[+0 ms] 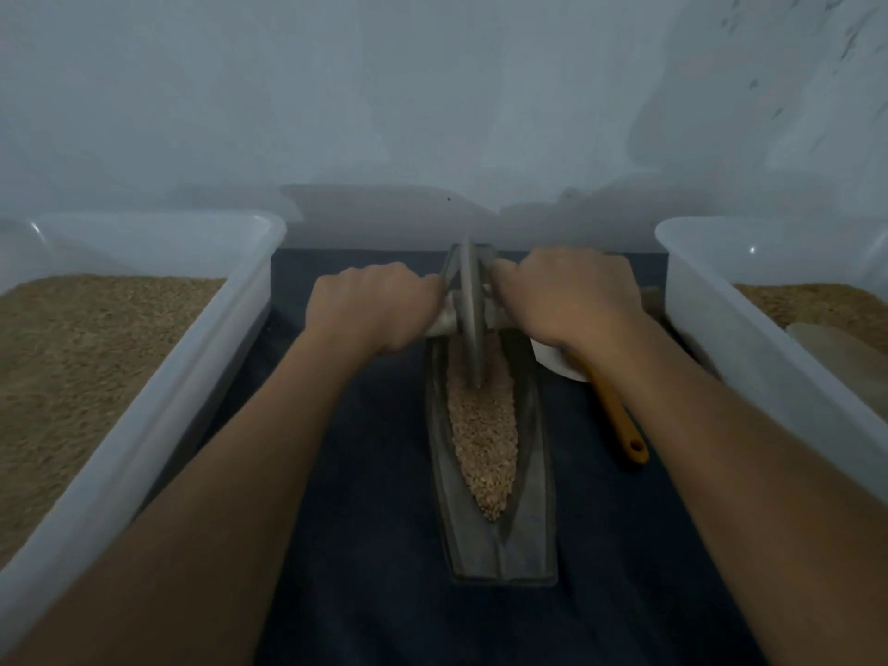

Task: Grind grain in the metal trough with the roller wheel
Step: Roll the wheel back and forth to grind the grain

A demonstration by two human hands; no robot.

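A narrow boat-shaped metal trough lies lengthwise on the dark cloth in front of me. Tan grain fills its groove. A grey roller wheel stands upright in the far half of the trough, its rim down in the grain. A pale axle handle sticks out on both sides of the wheel. My left hand grips the left end of the handle. My right hand grips the right end. Both fists hide most of the handle.
A translucent plastic bin of grain stands on the left. A second bin with grain stands on the right. A white scoop with a yellow handle lies between the trough and the right bin. A pale wall rises just behind.
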